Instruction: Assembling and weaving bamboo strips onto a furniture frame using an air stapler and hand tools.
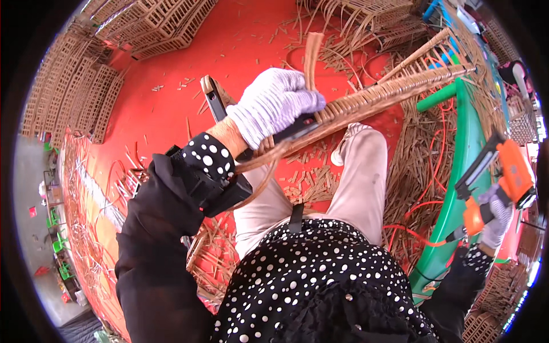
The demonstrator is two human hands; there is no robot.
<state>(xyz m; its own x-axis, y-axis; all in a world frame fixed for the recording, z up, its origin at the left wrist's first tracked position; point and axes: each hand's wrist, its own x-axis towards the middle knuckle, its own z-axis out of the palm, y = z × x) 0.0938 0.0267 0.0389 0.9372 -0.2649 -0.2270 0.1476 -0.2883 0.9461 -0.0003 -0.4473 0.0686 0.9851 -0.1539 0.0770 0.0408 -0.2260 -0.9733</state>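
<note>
Two gloved hands busy: left hand (274, 103) fingers clamped round half-woven rattan panel (389, 94) at 12 o'clock, loose strips left; right hand (494, 214) gripped orange nail gun (503, 183) at 3 o'clock.

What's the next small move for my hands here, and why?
Probably bring the orange nail gun in the right hand over to the rattan frame. The left hand grips the frame with a strip bent up, while the tool is off to the side.
</note>
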